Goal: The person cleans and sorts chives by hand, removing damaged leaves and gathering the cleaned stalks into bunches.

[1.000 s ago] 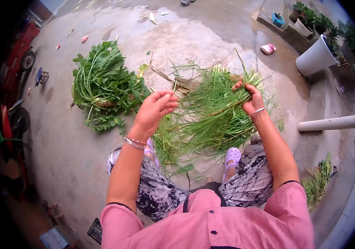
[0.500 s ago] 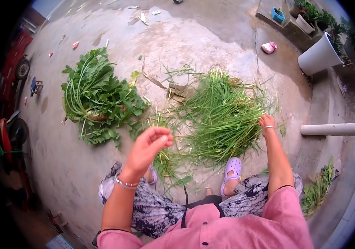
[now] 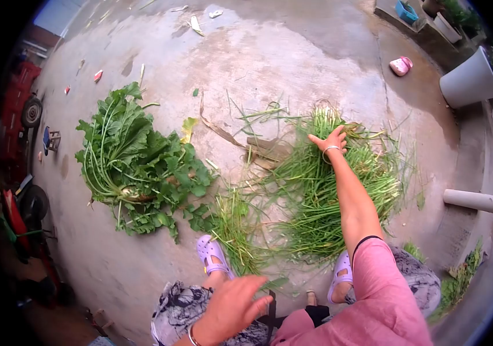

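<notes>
A big heap of thin green stalks point(image 3: 321, 202) lies on the concrete in front of me. My right hand point(image 3: 332, 141) reaches to its upper part, fingers spread over the stalks near their pale ends, holding nothing that I can see. Close to my body, my left hand point(image 3: 235, 305) hovers above the left knee, blurred, with thumb and fingers apart and empty. A smaller scatter of yellowish stalks point(image 3: 236, 230) lies between the heap and the leafy greens point(image 3: 137, 167), which have a pale root among them.
Purple clogs point(image 3: 213, 254) are on my feet. Dry brown leaves point(image 3: 264, 151) lie left of the heap. Toward the right are a pink shoe point(image 3: 400, 66), a white bucket point(image 3: 470, 79) and a pale pipe point(image 3: 480, 202). A red vehicle point(image 3: 20, 109) stands at the far left.
The bunch my right hand held was laid on the heap's right side and let go. That hand then moved up and left over the stalks. My left hand dropped toward my lap.
</notes>
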`<act>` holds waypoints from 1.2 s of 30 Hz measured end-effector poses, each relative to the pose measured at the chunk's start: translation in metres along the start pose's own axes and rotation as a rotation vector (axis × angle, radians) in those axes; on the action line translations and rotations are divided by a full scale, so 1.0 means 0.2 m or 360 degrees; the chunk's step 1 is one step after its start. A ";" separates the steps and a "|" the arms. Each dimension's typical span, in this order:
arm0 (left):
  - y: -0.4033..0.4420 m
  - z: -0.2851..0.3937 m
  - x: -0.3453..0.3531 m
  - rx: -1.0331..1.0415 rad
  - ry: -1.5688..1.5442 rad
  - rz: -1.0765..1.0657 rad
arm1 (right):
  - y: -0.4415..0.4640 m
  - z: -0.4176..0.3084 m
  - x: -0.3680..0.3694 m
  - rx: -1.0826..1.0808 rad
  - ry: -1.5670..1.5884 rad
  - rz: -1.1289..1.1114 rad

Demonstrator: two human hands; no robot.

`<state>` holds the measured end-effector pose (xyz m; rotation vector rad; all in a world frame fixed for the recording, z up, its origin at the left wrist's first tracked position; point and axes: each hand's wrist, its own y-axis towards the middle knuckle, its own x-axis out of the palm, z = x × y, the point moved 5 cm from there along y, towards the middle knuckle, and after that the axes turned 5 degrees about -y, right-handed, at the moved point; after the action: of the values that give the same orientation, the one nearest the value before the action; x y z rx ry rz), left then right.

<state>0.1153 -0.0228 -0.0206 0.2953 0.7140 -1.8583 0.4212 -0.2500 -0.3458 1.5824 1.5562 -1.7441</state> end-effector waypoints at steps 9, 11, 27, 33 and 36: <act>-0.02 0.01 0.04 0.0130 0.0441 -0.0092 | 0.02 0.01 0.00 -0.0001 -0.0219 0.0364; -0.02 0.04 0.03 0.0212 0.0453 -0.0101 | 0.04 0.06 -0.07 -0.0083 -0.0189 0.0487; -0.25 0.09 0.11 0.0401 0.0546 -0.0155 | -0.32 0.64 -0.83 -0.0601 0.1504 0.0613; -0.33 0.04 0.10 0.0487 0.0501 -0.0034 | -0.76 0.55 -1.17 -0.0983 0.1756 0.0573; -0.36 0.03 0.06 0.0500 0.0525 0.0076 | -0.88 0.46 -1.33 -0.1147 0.1868 0.0539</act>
<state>0.0455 -0.0174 0.0012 0.8293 0.6242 -1.8941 0.3238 -0.3731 -0.0524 2.3015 1.8106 0.1182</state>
